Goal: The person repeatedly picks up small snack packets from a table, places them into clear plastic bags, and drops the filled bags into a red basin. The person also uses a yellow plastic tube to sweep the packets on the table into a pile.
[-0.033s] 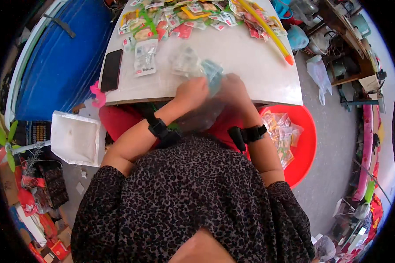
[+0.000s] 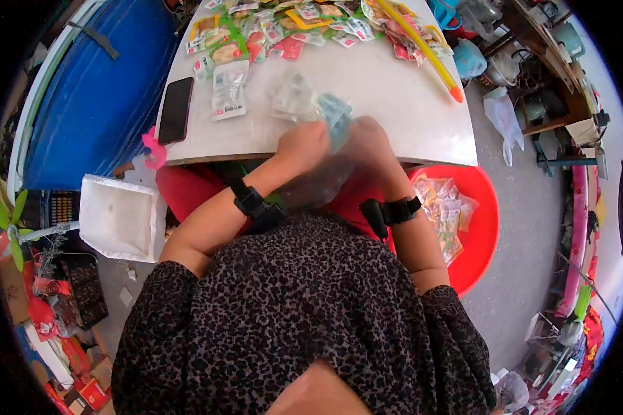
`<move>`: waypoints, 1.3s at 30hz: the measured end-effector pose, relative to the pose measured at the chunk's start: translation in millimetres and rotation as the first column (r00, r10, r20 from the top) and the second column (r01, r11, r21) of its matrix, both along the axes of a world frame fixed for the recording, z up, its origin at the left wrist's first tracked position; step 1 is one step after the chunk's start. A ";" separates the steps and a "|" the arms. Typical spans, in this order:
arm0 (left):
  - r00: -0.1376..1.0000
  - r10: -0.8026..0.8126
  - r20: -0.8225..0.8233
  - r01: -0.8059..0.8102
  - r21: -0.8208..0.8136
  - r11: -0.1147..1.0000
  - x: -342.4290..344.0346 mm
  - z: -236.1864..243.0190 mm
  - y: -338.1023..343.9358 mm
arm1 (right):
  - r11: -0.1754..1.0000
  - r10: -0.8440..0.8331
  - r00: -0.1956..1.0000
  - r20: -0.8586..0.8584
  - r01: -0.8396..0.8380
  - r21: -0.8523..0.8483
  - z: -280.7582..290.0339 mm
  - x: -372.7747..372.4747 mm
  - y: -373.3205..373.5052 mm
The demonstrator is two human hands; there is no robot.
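My left hand (image 2: 303, 144) is closed on a clear plastic bag (image 2: 333, 123) with a bluish part, at the table's near edge. My right hand (image 2: 370, 144), blurred by motion, grips the same bag just to the right, and see-through plastic hangs below the edge. Beyond the hands lies a crumpled clear packet (image 2: 291, 93) on the white table (image 2: 422, 117). A white printed sachet (image 2: 228, 90) lies to the left, beside a dark phone (image 2: 176, 111). Many colourful food packets (image 2: 270, 31) are spread along the far part of the table.
A yellow tube with an orange end (image 2: 422, 48) lies at the right back. Below right stands a red basin (image 2: 481, 228) holding packets. At left are a blue tub (image 2: 90, 104), a pink object (image 2: 156, 149) and a foam box (image 2: 121, 221). Cluttered shelving (image 2: 547, 62) lines the right.
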State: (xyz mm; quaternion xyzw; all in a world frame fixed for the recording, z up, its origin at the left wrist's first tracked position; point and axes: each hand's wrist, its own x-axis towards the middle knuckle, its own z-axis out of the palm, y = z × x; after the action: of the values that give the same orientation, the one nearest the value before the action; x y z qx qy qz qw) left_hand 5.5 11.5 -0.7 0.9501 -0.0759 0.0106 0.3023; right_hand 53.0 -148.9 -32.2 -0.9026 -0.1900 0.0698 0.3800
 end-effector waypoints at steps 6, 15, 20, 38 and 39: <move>0.999 -0.036 0.035 0.032 0.092 0.995 6.3 -13.5 2.5 | 0.939 0.319 0.811 0.490 -0.202 -0.277 -5.3 16.4 17.6; 0.948 -0.179 0.264 0.126 0.206 0.970 -10.8 -6.5 19.9 | 0.987 -0.140 0.984 -0.108 0.148 0.066 4.0 33.2 9.5; 0.872 -0.228 0.434 0.151 0.207 0.967 -17.5 -21.2 26.1 | 0.965 -0.130 0.991 -0.032 0.134 0.223 1.7 56.3 4.8; 0.894 -0.322 0.311 0.269 0.201 0.942 -15.3 -33.1 31.5 | 0.851 -0.086 0.891 -0.446 0.299 0.432 27.0 29.7 -13.8; 0.903 -0.321 0.286 0.265 0.219 0.939 -16.0 -29.2 31.5 | 0.870 -0.084 0.889 -0.450 0.286 0.402 35.0 27.1 -14.4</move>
State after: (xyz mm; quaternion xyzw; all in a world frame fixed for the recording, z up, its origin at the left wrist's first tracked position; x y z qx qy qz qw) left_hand -10.5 43.0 -29.8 0.9363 -0.2667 0.1107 0.1998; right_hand 80.1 -163.4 2.8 -0.7650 -0.0255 0.1771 0.6186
